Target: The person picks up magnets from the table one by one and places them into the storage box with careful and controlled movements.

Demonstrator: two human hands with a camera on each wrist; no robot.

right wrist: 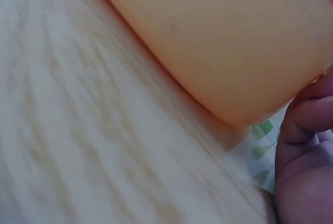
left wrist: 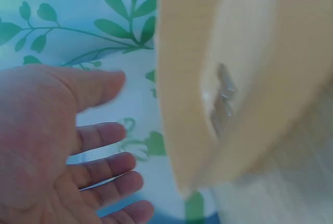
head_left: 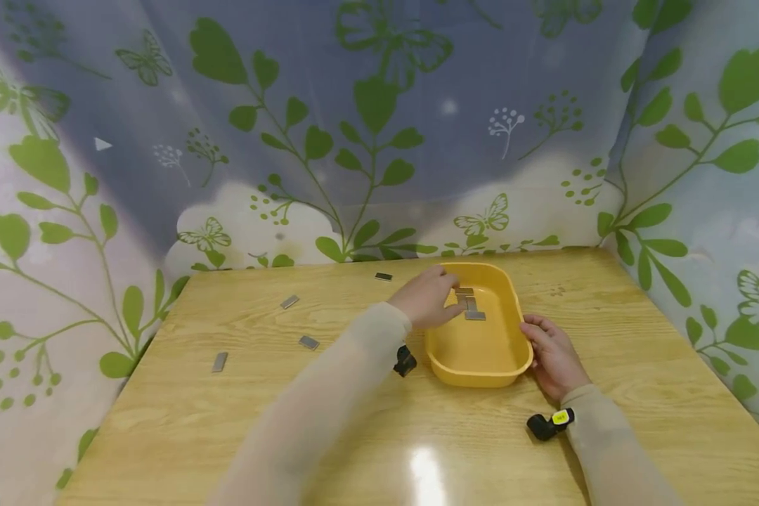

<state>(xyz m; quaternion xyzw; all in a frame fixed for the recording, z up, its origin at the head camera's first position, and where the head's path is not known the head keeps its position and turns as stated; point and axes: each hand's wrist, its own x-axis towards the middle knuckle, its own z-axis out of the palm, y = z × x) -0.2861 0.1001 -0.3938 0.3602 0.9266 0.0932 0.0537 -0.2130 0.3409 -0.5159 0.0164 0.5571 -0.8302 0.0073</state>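
A yellow plastic basin stands on the wooden table, right of the middle. Inside it, several small grey rectangular tiles lie close together towards the far end. My left hand reaches over the basin's left rim with its fingers spread apart. In the left wrist view the palm and fingers of this hand hold nothing, and the tiles show beyond them in the basin. On the other side, my right hand grips the basin's right rim, its curled fingers against the edge in the right wrist view.
More grey tiles lie scattered on the table left of the basin: one near the back edge, and others farther left, such as a tile and a tile. A leaf-patterned curtain surrounds the table's back and sides.
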